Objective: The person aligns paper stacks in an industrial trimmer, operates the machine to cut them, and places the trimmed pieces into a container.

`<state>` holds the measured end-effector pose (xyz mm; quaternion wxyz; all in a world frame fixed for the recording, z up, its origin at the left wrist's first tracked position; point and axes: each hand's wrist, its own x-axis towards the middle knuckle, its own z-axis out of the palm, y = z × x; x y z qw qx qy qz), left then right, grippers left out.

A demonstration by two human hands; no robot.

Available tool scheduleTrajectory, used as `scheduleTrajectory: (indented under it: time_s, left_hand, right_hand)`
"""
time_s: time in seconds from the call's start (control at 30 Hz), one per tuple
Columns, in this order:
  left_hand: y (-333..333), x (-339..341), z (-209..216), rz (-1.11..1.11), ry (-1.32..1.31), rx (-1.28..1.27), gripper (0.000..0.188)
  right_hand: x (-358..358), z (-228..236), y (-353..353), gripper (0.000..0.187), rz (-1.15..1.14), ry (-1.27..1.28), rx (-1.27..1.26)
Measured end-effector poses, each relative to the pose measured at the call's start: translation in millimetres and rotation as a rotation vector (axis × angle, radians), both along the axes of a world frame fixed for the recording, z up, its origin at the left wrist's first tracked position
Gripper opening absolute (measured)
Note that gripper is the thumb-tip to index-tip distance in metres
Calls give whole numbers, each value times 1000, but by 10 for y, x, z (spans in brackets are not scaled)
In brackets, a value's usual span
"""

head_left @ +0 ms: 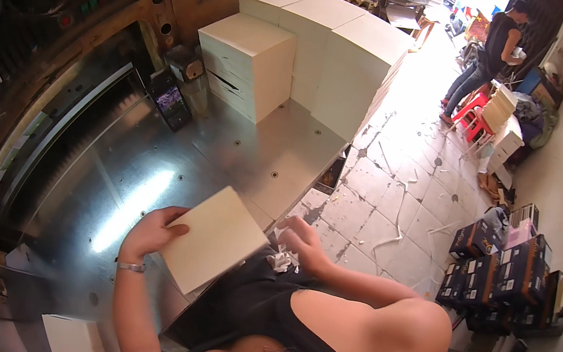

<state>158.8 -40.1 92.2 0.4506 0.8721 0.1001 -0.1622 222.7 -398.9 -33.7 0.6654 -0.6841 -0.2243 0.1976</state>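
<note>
My left hand grips a thick cream-coloured stack of paper by its left edge, thumb on top. The stack is tilted over the near edge of a shiny metal table, in front of my body. Just off the stack's right corner is my right hand, fingers bent and apart, with nothing visibly held. Crumpled white paper scraps show just below it; whether the fingers touch them is unclear.
Tall blocks of cream paper stand on the table's far side. A phone leans beside them. Another paper block is at lower left. Dark boxes are piled at right; paper strips litter the tiled floor. A person stands far right near red stools.
</note>
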Motion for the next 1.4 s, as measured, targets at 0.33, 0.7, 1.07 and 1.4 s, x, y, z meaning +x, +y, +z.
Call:
scheduleTrajectory:
  time_s: [0.33, 0.7, 1.07, 1.4]
  left_hand:
    - [-632, -27, 4, -16, -96, 139, 86]
    - [-572, -1334, -645, 645, -517, -874, 106]
    - [-371, -1573, -493, 589, -708, -538, 62]
    - [-545, -1470, -901, 692, -724, -433, 51]
  right_hand:
    - [-4, 555, -50, 60, 277, 622, -69]
    - [248, 859, 500, 72, 385, 363, 226]
    - [621, 842, 987, 79, 657, -47, 185]
    - [385, 634, 996, 90, 464, -238, 82]
